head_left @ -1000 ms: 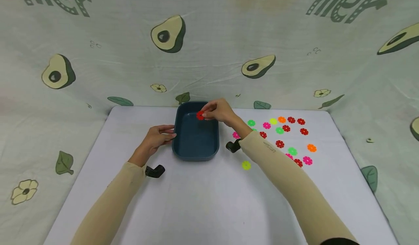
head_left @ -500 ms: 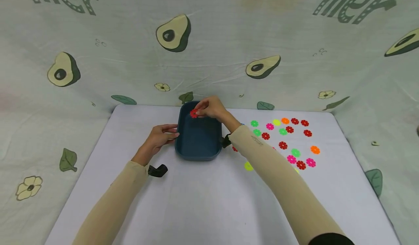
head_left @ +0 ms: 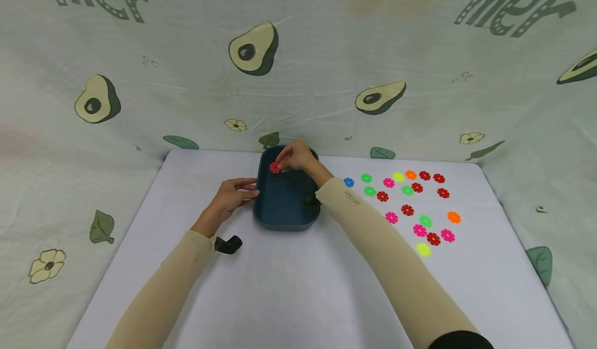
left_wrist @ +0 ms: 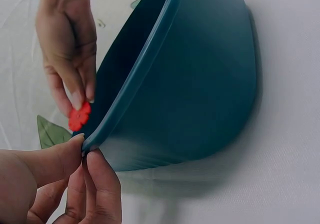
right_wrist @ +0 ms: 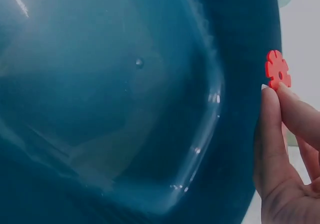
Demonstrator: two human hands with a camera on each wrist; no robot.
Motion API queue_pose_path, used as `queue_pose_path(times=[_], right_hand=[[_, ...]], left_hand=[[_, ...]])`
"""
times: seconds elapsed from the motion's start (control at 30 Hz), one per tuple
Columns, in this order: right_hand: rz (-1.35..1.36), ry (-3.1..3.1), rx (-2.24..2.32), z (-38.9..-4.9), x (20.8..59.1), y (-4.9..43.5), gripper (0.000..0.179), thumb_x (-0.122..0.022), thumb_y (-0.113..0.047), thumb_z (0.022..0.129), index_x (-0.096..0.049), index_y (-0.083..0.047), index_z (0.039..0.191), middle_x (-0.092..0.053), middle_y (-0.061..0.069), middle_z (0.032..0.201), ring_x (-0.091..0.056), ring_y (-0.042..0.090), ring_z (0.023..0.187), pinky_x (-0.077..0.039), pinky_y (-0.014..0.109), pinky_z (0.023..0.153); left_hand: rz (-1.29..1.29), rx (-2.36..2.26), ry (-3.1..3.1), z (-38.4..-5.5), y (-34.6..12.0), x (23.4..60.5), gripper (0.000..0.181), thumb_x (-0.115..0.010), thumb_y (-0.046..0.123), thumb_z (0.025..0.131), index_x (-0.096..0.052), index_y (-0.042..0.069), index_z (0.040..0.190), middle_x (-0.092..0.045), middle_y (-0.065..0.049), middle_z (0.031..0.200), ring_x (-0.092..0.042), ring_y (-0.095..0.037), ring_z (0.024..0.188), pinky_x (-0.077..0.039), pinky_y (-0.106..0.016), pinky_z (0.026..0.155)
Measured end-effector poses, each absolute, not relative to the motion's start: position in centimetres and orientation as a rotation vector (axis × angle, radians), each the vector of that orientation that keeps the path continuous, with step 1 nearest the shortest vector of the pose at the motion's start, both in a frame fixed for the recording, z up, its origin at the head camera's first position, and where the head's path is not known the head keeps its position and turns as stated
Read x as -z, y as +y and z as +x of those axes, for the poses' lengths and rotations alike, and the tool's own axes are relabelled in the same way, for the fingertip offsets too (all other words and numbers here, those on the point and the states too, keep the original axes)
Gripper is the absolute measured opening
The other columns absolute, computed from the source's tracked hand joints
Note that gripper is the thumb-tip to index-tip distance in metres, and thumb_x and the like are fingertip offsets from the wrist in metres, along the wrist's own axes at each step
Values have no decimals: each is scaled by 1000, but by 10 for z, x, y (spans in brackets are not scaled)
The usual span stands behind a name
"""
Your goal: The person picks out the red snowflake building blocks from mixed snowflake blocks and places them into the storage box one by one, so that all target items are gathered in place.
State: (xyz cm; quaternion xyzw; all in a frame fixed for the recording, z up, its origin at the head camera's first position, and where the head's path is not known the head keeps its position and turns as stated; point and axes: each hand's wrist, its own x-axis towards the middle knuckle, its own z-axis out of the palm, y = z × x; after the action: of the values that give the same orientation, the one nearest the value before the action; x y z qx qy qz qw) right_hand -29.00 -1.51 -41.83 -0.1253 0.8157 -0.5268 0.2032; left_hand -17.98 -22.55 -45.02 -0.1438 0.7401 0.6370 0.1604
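Observation:
A deep teal plastic tub (head_left: pixel 286 212) stands on the white table, its inside bare in the right wrist view. My left hand (head_left: pixel 228 198) pinches the tub's left rim between thumb and fingers, as the left wrist view shows close up. Over the far part of the tub, my right hand (head_left: pixel 298 157) holds a small red flower-shaped plastic disc (right_wrist: pixel 278 69) by its edge, between thumb and fingertips. In the left wrist view the red disc (left_wrist: pixel 80 116) hangs near the rim, just beyond the left thumb.
Several similar notched discs lie scattered to the right, among them a blue disc (head_left: pixel 349 182), an orange disc (head_left: pixel 454 217) and a yellow disc (head_left: pixel 423 249). A patterned cloth (head_left: pixel 317 54) hangs behind the table (head_left: pixel 280 287).
My right hand has moved left and further over the tub with the red disc. My left hand stays at the rim. The whole head view has shifted slightly.

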Motion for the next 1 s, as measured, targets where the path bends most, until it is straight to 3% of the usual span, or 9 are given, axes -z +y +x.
queue_pose_path(times=[0.3, 0.63, 1.0], right_hand=[[-345, 2399, 1302, -287, 432, -17, 17, -76, 10, 92, -79, 8, 108, -77, 25, 104, -78, 33, 90, -64, 39, 84], [-301, 2449, 1229, -291, 449, -22, 17, -76, 12, 91, -80, 4, 106, -78, 20, 99, -78, 27, 85, -64, 35, 81], [-467, 2530, 1058, -301, 457, -28, 16, -75, 9, 92, -79, 1, 105, -78, 15, 96, -76, 26, 89, -62, 30, 78]], left_hand=[[-412, -1806, 2127, -178, -223, 452, 55, -71, 0, 100, -54, 0, 152, -59, -18, 132, -66, -6, 86, -61, -26, 86], [-429, -1795, 2126, -178, -222, 449, 54, -71, 0, 100, -56, 1, 152, -59, -19, 135, -66, -8, 87, -61, -27, 86], [-418, -1808, 2133, -178, -226, 450, 54, -71, 0, 100, -55, 1, 152, -60, -18, 131, -65, -7, 84, -61, -23, 81]])
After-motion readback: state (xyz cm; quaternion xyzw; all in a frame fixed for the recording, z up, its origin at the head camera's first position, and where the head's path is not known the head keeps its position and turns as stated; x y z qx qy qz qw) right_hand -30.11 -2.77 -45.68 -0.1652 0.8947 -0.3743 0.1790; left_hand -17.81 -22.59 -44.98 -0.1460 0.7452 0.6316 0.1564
